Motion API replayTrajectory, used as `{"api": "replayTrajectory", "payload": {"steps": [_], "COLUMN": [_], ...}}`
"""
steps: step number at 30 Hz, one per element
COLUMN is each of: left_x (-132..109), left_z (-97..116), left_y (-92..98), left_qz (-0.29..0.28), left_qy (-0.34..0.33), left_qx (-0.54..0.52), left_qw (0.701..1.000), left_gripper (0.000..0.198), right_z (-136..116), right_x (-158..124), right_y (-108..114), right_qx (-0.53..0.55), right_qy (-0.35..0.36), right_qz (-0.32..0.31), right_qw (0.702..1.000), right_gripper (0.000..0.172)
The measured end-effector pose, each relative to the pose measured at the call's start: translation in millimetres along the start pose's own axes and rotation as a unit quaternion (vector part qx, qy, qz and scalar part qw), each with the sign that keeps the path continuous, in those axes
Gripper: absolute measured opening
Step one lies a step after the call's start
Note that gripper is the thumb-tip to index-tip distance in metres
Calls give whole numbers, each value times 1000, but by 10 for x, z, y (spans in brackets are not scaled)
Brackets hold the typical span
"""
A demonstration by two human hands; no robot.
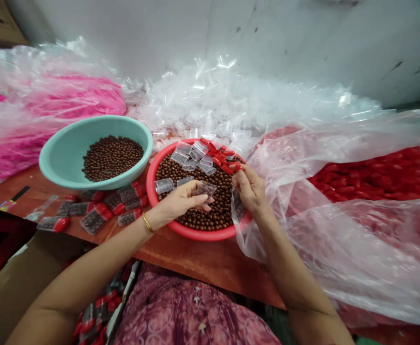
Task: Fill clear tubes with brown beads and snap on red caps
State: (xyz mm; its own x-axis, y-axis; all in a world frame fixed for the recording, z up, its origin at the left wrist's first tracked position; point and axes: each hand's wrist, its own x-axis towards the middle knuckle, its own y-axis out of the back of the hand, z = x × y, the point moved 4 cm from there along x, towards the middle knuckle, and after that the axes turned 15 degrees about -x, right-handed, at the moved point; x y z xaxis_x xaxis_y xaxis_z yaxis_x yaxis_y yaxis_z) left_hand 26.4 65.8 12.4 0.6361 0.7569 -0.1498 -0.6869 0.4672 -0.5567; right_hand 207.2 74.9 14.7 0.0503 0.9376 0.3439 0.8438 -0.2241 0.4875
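Note:
My left hand (177,203) is closed on a small clear plastic container (207,189), held tilted above the red basin (210,235). Whether brown balls are inside it or only show through it, I cannot tell. My right hand (252,190), at the basin's right side, pinches a red cap (237,166) between thumb and fingers. Small round brown balls (224,211) fill much of the basin. On top of them, toward the back, lie several empty clear containers (189,157) and a small cluster of red caps (217,154).
Left of the basin stands a turquoise bowl (57,163) of brown balls. Several filled, red-capped containers (96,218) lie before it. Clear containers (210,100) are heaped behind. Plastic bags hold pink pieces (76,96) at left and red caps (375,179) at right. Below the table edge sits a cardboard box (26,273).

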Motion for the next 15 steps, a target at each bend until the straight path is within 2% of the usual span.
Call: {"api": "replayTrajectory", "payload": {"steps": [3,6,8,11,15], "left_x": [-72,-109,-116,-117,-119], "left_z": [-47,-58,-51,-47,-59], "left_y": [2,-2,-11,-27,-27], "left_qz": [-3,-6,-9,-13,1], "left_qy": [-8,-28,-38,-34,-24], "left_qx": [-15,-51,-58,-41,-20], "left_qw": [1000,998,998,999,999], "left_gripper": [33,36,36,34,33], "right_z": [-157,-315,-374,-359,-285], "right_x": [-52,-145,-201,-236,-182], "right_y": [-68,-182,-243,-293,-299], "right_qx": [80,122,147,199,245], "right_qy": [-42,-95,-121,-166,-207], "right_qz": [-55,-140,-175,-180,-136], "right_qw": [994,978,966,949,937], "right_gripper": [38,41,42,40,34]}}
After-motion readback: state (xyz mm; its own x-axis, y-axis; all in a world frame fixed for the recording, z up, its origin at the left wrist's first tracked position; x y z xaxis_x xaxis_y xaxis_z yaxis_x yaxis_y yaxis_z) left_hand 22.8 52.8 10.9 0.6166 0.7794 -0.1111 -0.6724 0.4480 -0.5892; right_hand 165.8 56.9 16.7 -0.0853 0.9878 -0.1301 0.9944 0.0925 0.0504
